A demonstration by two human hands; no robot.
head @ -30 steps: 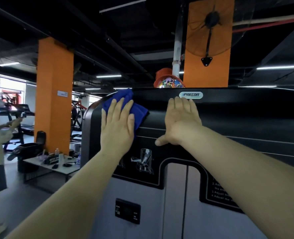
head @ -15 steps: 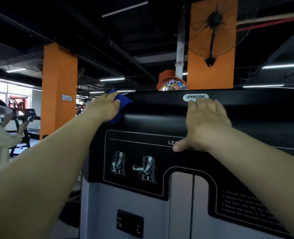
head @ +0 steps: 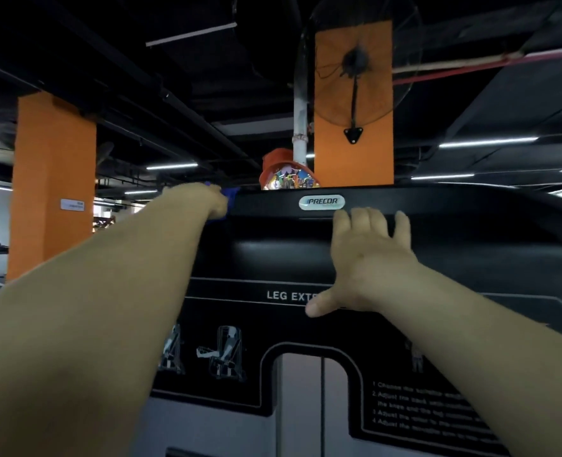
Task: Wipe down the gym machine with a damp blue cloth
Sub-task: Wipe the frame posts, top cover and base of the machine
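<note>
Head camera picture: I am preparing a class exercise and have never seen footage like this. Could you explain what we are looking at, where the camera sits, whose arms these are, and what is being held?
The camera is worn on a person's head, so it looks forward along that person's own two bare arms. There is no robot here. In front stands a tall gym machine, black at the top and grey below, with a PRECOR badge near its upper edge and a panel reading "LEG EXT", the rest hidden by the wrist.

The left hand is up at the machine's top left corner, on a blue cloth; only small bits of cloth show past the hand, and the picture is blurred there. The right hand lies flat against the black panel, fingers straight, holding nothing.

Behind are orange pillars, a wall fan and ceiling lights.
</note>
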